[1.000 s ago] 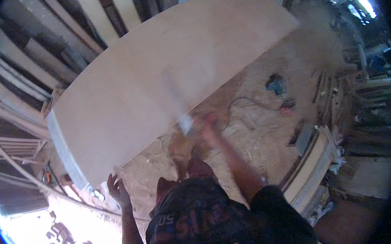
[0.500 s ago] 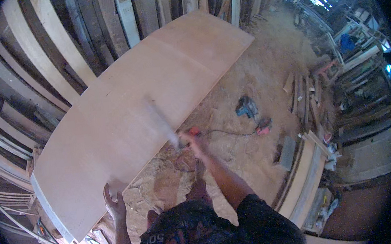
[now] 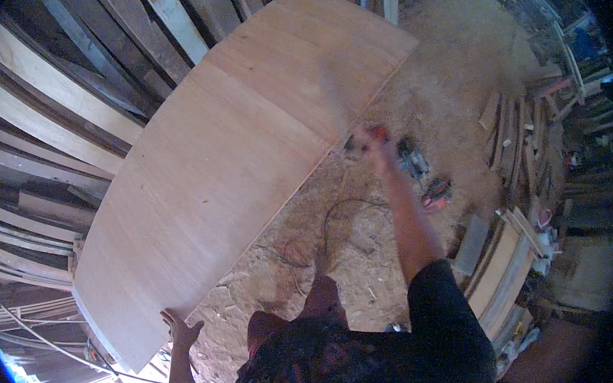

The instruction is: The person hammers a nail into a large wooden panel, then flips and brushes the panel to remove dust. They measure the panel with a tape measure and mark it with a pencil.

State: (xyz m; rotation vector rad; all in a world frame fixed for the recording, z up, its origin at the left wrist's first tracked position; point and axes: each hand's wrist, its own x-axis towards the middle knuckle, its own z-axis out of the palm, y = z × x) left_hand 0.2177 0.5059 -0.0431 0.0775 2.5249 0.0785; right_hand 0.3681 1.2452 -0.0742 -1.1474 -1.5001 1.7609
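A long, pale brown plywood sheet slants from the lower left to the upper right in front of me. My left hand lies at its near left edge, fingers stretched and thumb spread apart. My right arm reaches far out along the near edge. In my right hand, closed and smeared by motion, is a long grey tool with a red part. Its blurred grey length points away from me over the sheet; its exact kind is unclear.
Wooden boards lean behind the sheet. On the dusty floor lie a blue-grey power tool, a red power tool and a dark cord. Wood offcuts and longer planks lie to the right.
My right hand has swept away from me and to the right along the sheet, carrying the grey tool. My left hand stays at the near edge. The whole view has shifted slightly.
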